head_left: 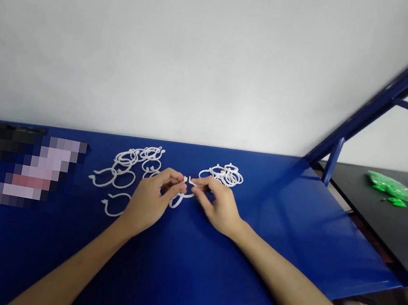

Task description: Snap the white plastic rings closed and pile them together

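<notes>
Head camera: from where I stand, the white ring (176, 202) is just above the blue table (186, 275), between the person's two hands. The left hand (152, 196) pinches it near one end with thumb and forefinger; the right hand (221, 208) pinches what looks like the other end, a narrow gap between the tips. I can't tell whether a second ring overlaps its lower curve. Left of the held ring lie scattered loose rings (105, 205), some with their ends apart; to its right, and slightly farther back, sits a tangled cluster of rings (227, 179). To my eye, working those ends well calls for gripping close to the tips, keeping both level, and pressing evenly so the thin hoop doesn't twist or spring out.
</notes>
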Available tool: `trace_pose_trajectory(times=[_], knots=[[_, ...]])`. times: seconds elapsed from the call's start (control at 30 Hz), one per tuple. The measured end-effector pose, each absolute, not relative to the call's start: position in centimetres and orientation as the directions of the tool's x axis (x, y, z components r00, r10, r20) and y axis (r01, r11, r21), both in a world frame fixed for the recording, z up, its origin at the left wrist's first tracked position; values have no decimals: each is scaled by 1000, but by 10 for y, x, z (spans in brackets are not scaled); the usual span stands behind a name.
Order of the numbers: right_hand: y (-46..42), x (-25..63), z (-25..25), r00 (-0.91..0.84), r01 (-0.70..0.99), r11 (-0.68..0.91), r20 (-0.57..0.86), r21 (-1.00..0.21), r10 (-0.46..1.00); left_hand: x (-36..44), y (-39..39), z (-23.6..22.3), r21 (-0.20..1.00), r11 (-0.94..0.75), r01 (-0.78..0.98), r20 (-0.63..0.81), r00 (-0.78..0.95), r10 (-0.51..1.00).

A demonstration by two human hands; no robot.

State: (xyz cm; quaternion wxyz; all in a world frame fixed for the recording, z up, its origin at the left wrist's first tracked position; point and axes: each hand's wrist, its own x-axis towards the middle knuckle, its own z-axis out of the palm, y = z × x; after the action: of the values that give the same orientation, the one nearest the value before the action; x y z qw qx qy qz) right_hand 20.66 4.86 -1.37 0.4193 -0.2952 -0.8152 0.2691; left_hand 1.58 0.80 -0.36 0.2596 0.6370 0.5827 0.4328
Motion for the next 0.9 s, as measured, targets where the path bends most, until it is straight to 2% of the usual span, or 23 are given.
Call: trace_pose_trajectory(times=[0.1,0.3,0.47,0.6,0.7,0.9], knots=[[48,206,-13,-496,235,730,567,-642,658,18,6,-5,830,-189,525,238,-26,971],[41,207,-12,-572,188,776,575,-602,585,21,-2,-9,681,-326,656,422,11,906],[40,208,-13,-620,224,807,559,-546,551,20,-3,-12,577,-402,711,496,87,864],[47,207,-11,-500,292,811,641,-507,582,24,-1,-13,530,-450,718,552,110,826],[52,208,-9,-405,344,811,705,-472,582,27,1,-16,497,-417,761,566,81,821],[54,210,-8,-390,350,797,697,-492,601,27,6,-25,473,-379,795,502,110,858]])
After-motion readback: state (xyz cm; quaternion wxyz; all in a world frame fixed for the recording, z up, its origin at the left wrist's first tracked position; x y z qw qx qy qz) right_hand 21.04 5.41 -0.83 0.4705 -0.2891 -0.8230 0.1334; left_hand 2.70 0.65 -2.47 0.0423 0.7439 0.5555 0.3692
